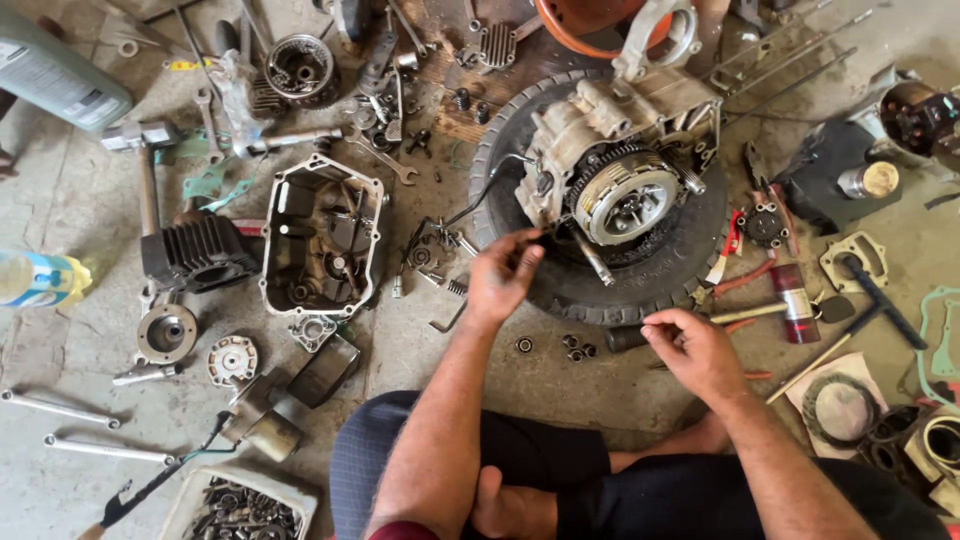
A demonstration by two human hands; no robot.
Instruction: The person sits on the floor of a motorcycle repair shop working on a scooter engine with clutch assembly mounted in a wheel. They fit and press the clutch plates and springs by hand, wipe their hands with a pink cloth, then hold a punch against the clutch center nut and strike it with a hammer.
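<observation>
A motorcycle engine case (615, 150) with its round clutch (622, 200) facing up rests on a black tyre (600, 285). My left hand (500, 280) is at the tyre's left edge, fingertips pinched on a small part just below the engine. My right hand (690, 350) hovers low over the floor in front of the tyre, fingers curled, near several small nuts and bearings (573, 347) and a black socket (625, 337). Whether it holds anything is unclear. My crossed legs fill the bottom of the view.
An open engine cover (320, 235) lies left of the tyre, a finned cylinder (195, 252) further left. Wrenches (60, 408), a red-banded hammer (790, 305), gaskets (940, 340), springs and a tray of bolts (240, 505) litter the concrete floor.
</observation>
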